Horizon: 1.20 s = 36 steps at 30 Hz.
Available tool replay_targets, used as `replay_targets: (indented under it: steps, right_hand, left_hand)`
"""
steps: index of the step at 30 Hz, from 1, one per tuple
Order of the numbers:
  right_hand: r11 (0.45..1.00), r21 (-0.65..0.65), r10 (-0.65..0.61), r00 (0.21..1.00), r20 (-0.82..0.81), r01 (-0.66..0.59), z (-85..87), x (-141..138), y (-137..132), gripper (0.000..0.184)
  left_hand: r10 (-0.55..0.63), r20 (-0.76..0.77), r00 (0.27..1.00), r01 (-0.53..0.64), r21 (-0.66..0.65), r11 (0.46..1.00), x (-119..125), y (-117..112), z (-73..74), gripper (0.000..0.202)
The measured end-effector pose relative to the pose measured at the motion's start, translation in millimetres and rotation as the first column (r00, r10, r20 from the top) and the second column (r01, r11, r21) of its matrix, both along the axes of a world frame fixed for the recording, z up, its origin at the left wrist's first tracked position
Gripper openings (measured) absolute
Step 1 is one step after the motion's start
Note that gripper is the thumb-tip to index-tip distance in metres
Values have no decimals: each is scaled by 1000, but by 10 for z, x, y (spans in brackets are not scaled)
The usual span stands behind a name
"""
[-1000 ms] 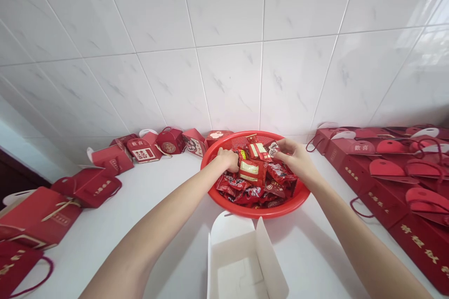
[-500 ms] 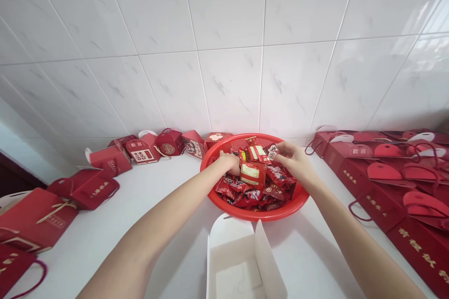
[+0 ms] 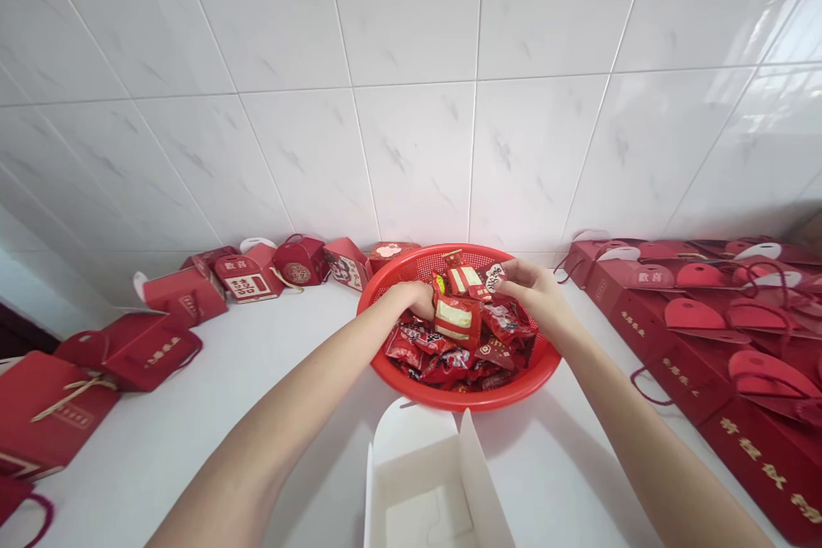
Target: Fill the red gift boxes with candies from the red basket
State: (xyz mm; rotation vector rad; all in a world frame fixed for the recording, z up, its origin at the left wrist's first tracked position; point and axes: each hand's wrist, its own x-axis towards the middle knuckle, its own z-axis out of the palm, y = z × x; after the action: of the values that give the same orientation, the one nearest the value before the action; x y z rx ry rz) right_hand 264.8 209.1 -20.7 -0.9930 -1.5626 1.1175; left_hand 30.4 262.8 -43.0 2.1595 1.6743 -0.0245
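A red plastic basket full of wrapped snacks stands against the wall. Inside it, my left hand reaches in from the left, its fingers curled and mostly hidden among the packets. Beside those fingers lies a red snack packet with a cream window. At the basket's right rim, my right hand pinches a small red-and-white snack packet between thumb and fingers. In front of the basket an open box shows its white inside, with flaps raised and no contents visible in the part in view.
Several red gift boxes line the left side and back of the white table. More red boxes with cord handles stand packed in rows at right. A tiled wall rises directly behind.
The view has shifted slightly, so most things sit a little further left. Both hands stay in the basket with almost no movement among the packets.
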Motion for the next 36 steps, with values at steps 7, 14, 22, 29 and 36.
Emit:
replay_targets:
  steps: [7, 14, 22, 29, 36]
  right_hand:
    - [989, -145, -36, 987, -159, 13, -19, 24, 75, 25]
    - [980, -197, -24, 973, -231, -22, -33, 29, 100, 28]
    - [971, -237, -45, 961, -274, -22, -6, 13, 70, 26]
    - [964, -262, -36, 946, -322, -53, 5, 11, 69, 26]
    - [958, -285, -78, 942, -327, -19, -25, 20, 114, 28]
  left_hand:
    - [-3, -4, 1000, 3, -136, 991, 81, -115, 111, 38]
    - [7, 87, 996, 8, -171, 985, 64, -183, 131, 26]
    - [18, 239, 971, 55, -292, 955, -8, -183, 174, 9]
    - [-8, 623, 782, 154, -181, 971, -62, -251, 385, 24]
    - [-18, 853, 521, 72, -22, 997, -100, -253, 419, 27]
